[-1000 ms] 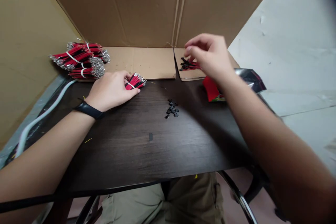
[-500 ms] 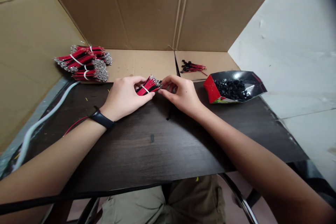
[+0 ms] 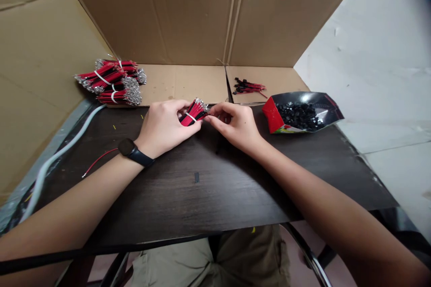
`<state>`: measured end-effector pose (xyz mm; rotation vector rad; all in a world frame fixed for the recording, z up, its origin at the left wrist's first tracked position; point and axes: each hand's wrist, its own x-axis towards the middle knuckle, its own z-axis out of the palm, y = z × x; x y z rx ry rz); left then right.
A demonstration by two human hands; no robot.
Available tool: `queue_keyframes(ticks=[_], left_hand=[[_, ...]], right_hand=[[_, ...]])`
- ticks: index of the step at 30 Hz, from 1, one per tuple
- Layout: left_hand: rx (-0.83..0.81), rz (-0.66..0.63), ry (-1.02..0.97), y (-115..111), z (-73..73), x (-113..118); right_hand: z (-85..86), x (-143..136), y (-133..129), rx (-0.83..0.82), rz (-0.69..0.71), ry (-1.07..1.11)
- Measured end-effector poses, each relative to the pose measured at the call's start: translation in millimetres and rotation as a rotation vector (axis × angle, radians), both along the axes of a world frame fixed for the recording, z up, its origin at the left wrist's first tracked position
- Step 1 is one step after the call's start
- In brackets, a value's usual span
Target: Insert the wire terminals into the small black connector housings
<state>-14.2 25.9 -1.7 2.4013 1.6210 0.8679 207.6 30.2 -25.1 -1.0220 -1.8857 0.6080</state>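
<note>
My left hand (image 3: 164, 125) is closed round a bundle of red and black wires (image 3: 192, 114), bound by a white tie, with silvery metal ends pointing up and right. At the right side of that bundle, my right hand (image 3: 235, 121) pinches a wire (image 3: 209, 115) between thumb and fingertips. Only a short stretch of this wire shows; the rest is hidden by the fingers. More tied wire bundles (image 3: 111, 81) lie piled at the back left. On the cardboard at the back right rest several wires with black connectors (image 3: 248, 87).
To the right stands an open box (image 3: 269, 116) holding small black connector housings (image 3: 298, 115). A loose red wire (image 3: 99, 161) lies by my left wrist. A pale cable (image 3: 63, 150) runs along the table's left edge. Cardboard walls (image 3: 188, 13) enclose the back and left.
The view has shifted slightly. My right hand has drawn a dark wire a little out from the bundle's right side, while my left hand keeps its hold.
</note>
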Motion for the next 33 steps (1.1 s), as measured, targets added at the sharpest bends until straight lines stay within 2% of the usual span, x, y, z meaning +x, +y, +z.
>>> queue_keyframes(ticks=[7,17,20,23,27,33], left_hand=[[-0.001,-0.019,-0.059,-1,2.6,3],[0.012,-0.015,-0.087,-3,3.9,4],[0.012,-0.021,-0.083,-1,3.6,3],[0.024,-0.014,-0.054,3,2.6,-1],[0.024,0.041,0.045,11,-0.9,-11],[-0.039,0.199,0.161,23,-8.6,-23]], right_hand=[[-3.0,-1,2,-0.168,0.025,0.152],[-8.0,3,7,-0.225,0.014,0.16],[-9.1,9,14,-0.228,-0.025,0.151],[-9.4,21,24,-0.216,-0.132,0.189],[-6.8,37,32,-0.21,-0.194,0.271],[-2.4,33,26,-0.263,-0.108,0.342]])
